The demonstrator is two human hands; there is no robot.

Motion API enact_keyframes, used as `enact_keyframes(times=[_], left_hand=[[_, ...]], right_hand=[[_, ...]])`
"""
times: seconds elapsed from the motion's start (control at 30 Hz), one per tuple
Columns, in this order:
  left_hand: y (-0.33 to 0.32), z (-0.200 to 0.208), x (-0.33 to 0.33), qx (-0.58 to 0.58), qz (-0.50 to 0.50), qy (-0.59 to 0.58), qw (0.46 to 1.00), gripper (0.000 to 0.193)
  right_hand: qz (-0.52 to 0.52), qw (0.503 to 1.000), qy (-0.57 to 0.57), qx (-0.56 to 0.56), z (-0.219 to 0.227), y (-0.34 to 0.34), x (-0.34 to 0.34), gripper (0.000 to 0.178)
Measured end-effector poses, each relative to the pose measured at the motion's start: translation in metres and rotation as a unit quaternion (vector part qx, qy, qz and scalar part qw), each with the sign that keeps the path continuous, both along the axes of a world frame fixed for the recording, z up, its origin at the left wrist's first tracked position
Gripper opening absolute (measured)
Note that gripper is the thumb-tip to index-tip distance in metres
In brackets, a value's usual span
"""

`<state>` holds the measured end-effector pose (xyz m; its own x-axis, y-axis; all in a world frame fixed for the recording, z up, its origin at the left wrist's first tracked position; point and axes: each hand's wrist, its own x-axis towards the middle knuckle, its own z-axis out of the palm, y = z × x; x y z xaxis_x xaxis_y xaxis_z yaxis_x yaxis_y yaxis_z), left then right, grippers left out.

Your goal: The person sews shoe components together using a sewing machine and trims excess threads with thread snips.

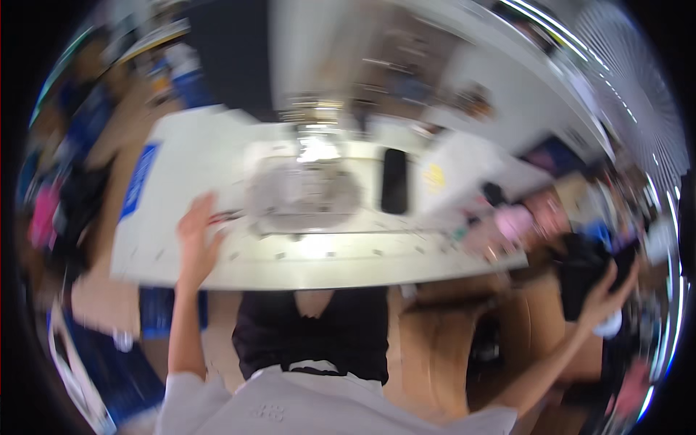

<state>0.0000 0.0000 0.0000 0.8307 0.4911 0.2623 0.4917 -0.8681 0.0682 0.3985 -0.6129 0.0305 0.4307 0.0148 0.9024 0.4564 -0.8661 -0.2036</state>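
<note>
My left hand [197,235] is over the left part of the white worktable [174,170], fingers stretched out and holding nothing that I can see. Right beside its fingertips lies a small tool with red handles [223,217], too blurred to name surely. Far out to the right, past the table's end, my right hand [607,296] reaches with spread fingers against a soft-looking black thing [580,270]. Motion blur hides whether that hand grips it. A shiny metal machine part [317,138] stands at the table's middle, behind a round grey area [268,196].
A black phone [394,181] lies right of the machine. Farther right are a white box-like form [464,170] and a pink heap [516,221]. Below the table's right end stand brown cardboard boxes [442,355]. A blue label [139,181] marks the table's left edge.
</note>
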Motion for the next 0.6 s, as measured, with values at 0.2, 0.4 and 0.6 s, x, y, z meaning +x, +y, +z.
enact_keyframes(times=[0.2,0.4,0.6], left_hand=[[-0.057,-0.039,0.027,0.007,0.147,-0.154,0.977,0.07],[-0.058,-0.059,-0.052,-0.061,0.229,-0.254,0.938,0.067],[0.032,-0.093,-0.136,-0.089,0.396,-0.428,0.808,0.064]], right_hand=[[0.003,0.973,-0.228,0.041,0.032,0.106,0.053,0.041],[0.191,0.937,-0.288,-0.059,0.031,0.242,-0.059,0.015],[0.617,0.77,0.004,-0.162,-0.043,0.381,-0.133,0.027]])
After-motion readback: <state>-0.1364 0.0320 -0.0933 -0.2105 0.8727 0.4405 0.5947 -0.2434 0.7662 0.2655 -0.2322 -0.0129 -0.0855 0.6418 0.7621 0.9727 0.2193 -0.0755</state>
